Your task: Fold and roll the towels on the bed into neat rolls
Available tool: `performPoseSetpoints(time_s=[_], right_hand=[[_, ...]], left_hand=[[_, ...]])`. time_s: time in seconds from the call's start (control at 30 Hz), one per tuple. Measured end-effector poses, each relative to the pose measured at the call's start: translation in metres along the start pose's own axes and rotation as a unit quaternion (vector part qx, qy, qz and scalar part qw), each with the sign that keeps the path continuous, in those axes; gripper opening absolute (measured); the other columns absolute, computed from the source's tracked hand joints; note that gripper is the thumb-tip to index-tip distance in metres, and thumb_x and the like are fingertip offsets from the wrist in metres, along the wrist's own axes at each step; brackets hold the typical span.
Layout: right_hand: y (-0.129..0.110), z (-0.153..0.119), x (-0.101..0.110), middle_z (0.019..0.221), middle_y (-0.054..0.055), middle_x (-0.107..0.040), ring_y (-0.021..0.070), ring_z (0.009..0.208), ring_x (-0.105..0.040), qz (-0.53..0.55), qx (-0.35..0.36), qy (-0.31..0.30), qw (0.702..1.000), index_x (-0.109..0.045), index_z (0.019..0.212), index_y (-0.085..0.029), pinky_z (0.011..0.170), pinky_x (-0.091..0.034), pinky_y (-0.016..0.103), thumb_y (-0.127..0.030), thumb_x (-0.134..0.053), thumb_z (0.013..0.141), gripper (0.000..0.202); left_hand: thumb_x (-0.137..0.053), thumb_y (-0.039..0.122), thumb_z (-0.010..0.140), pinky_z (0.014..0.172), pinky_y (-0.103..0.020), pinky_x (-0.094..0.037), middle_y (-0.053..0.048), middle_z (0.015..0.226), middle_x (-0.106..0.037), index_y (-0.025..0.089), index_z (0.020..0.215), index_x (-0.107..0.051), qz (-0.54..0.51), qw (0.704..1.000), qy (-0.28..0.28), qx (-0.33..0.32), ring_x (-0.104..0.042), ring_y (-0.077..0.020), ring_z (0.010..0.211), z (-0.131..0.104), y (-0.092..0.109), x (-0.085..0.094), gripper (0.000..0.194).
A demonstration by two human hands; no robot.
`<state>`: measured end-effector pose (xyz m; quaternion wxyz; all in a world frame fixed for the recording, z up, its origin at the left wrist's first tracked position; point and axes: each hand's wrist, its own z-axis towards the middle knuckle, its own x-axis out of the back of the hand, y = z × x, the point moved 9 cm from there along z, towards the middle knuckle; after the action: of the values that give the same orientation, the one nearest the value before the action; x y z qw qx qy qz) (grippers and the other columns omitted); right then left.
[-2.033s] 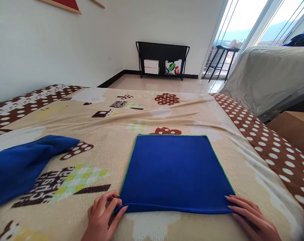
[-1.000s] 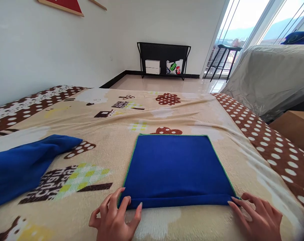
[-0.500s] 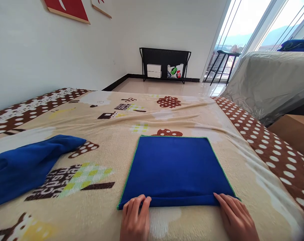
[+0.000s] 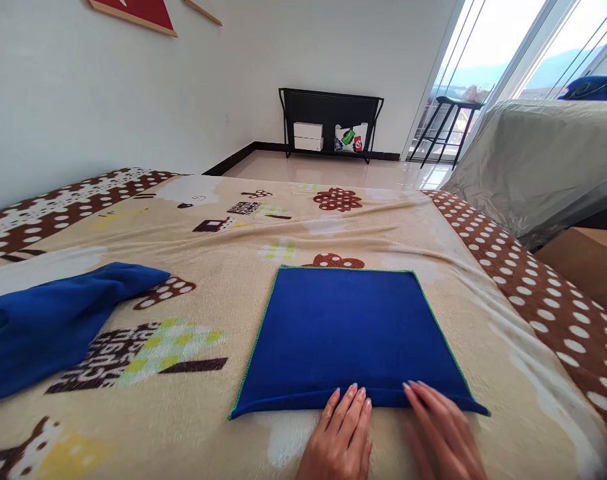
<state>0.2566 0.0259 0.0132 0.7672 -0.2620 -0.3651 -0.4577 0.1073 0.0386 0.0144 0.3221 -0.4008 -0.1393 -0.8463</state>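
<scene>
A blue cloth with green stitched edges (image 4: pixel 351 327) lies spread on the patterned blanket (image 4: pixel 223 280), its near edge rolled or folded into a narrow strip. My left hand (image 4: pixel 339 433) rests palm down on the middle of that strip, fingers stretched out and slightly apart, holding nothing. To its right, my right hand (image 4: pixel 443 427) touches the strip with its fingertips; its fingers are extended and partly blurred. A second blue cloth (image 4: pixel 58 320) lies crumpled at the left.
Beyond the bed stands a black rack (image 4: pixel 331 120) holding white boxes and a printed bag. A black stool (image 4: pixel 448 130) is by the window. At the right are a plastic-covered object (image 4: pixel 548 160) and a cardboard box (image 4: pixel 583 267).
My left hand has moved right from the near left corner to the strip's middle. My right hand has shifted left from near the right corner, which now shows.
</scene>
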Motion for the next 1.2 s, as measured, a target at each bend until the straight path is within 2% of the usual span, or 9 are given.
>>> performPoseSetpoints(time_s=[0.1,0.2,0.3,0.4,0.6,0.73,0.87,1.07,1.2], right_hand=[[-0.048,0.019,-0.016,0.135,0.009,-0.060,0.0206,0.133,-0.048,0.034,0.124,-0.028,0.991,-0.038,0.149,-0.010,0.110,-0.039,0.033,-0.017,-0.048,0.089,0.061],[-0.058,0.023,-0.030,0.141,0.007,-0.056,0.0183,0.138,-0.044,0.004,0.158,-0.062,0.985,-0.045,0.143,-0.008,0.118,-0.029,0.032,-0.021,-0.049,0.090,0.056],[-0.039,0.011,-0.029,0.146,0.005,-0.050,0.0178,0.139,-0.041,-0.021,0.167,-0.099,0.981,-0.047,0.143,-0.010,0.123,-0.019,0.034,-0.022,-0.052,0.089,0.056],[0.000,-0.010,-0.014,0.148,0.004,-0.048,0.0165,0.139,-0.041,-0.036,0.150,-0.126,0.980,-0.043,0.146,-0.012,0.123,-0.016,0.032,-0.025,-0.053,0.091,0.057],[0.076,-0.060,0.002,0.151,0.004,-0.045,0.0178,0.138,-0.043,-0.037,0.087,-0.178,0.980,-0.036,0.151,-0.016,0.119,-0.027,0.028,-0.024,-0.046,0.095,0.057],[0.103,-0.076,0.003,0.150,0.002,-0.046,0.0221,0.139,-0.043,-0.030,0.044,-0.186,0.981,-0.037,0.151,-0.026,0.114,-0.033,0.034,-0.029,-0.047,0.096,0.056],[0.118,-0.077,0.008,0.148,0.000,-0.048,0.0242,0.135,-0.047,-0.055,0.028,-0.165,0.984,-0.046,0.145,-0.035,0.107,-0.033,0.037,-0.036,-0.045,0.097,0.048],[0.130,-0.081,0.013,0.143,-0.001,-0.054,0.0235,0.124,-0.058,-0.073,0.026,-0.132,0.988,-0.057,0.135,-0.041,0.100,-0.035,0.039,-0.038,-0.045,0.097,0.039],[0.140,-0.079,0.012,0.142,-0.003,-0.055,0.0233,0.124,-0.057,-0.045,-0.006,-0.131,0.990,-0.062,0.129,-0.041,0.094,-0.043,0.036,-0.041,-0.048,0.097,0.035]], left_hand=[[-0.045,0.017,0.090,0.104,-0.032,-0.049,-0.006,0.124,-0.071,0.011,0.119,-0.066,-0.013,1.000,-0.017,0.003,-0.062,-0.0196,0.120,-0.004,-0.003,-0.002,0.036],[-0.044,0.015,0.090,0.102,-0.032,-0.052,-0.007,0.124,-0.071,0.011,0.118,-0.066,-0.035,0.999,-0.042,-0.004,-0.062,-0.0196,0.122,-0.001,-0.005,-0.004,0.036],[-0.046,0.012,0.090,0.102,-0.030,-0.053,-0.006,0.130,-0.067,0.011,0.127,-0.061,-0.047,0.994,-0.089,-0.040,-0.060,-0.0189,0.124,0.003,-0.010,0.001,0.040],[-0.044,0.009,0.092,0.105,-0.029,-0.051,-0.004,0.137,-0.062,0.011,0.133,-0.057,-0.050,0.983,-0.152,-0.093,-0.056,-0.0173,0.129,-0.003,-0.024,0.011,0.043],[-0.041,0.006,0.092,0.114,-0.033,-0.040,-0.002,0.142,-0.057,0.016,0.143,-0.047,-0.019,0.972,-0.217,-0.084,-0.049,-0.0154,0.136,-0.050,-0.085,0.044,0.052],[-0.046,0.014,0.095,0.116,-0.033,-0.037,-0.003,0.140,-0.060,0.018,0.143,-0.048,-0.024,0.978,-0.202,-0.035,-0.050,-0.0165,0.135,-0.078,-0.121,0.063,0.048],[-0.052,0.013,0.094,0.116,-0.037,-0.035,-0.003,0.134,-0.065,0.021,0.139,-0.052,-0.027,0.986,-0.161,0.009,-0.050,-0.0198,0.135,-0.086,-0.140,0.076,0.046],[-0.058,0.013,0.089,0.111,-0.038,-0.035,-0.002,0.130,-0.067,0.025,0.130,-0.061,0.018,0.991,-0.136,-0.001,-0.050,-0.0232,0.135,-0.083,-0.147,0.085,0.043],[-0.058,0.017,0.090,0.102,-0.039,-0.040,-0.004,0.137,-0.063,0.030,0.125,-0.063,0.030,0.991,-0.120,0.055,-0.055,-0.0241,0.130,-0.084,-0.159,0.087,0.038]])
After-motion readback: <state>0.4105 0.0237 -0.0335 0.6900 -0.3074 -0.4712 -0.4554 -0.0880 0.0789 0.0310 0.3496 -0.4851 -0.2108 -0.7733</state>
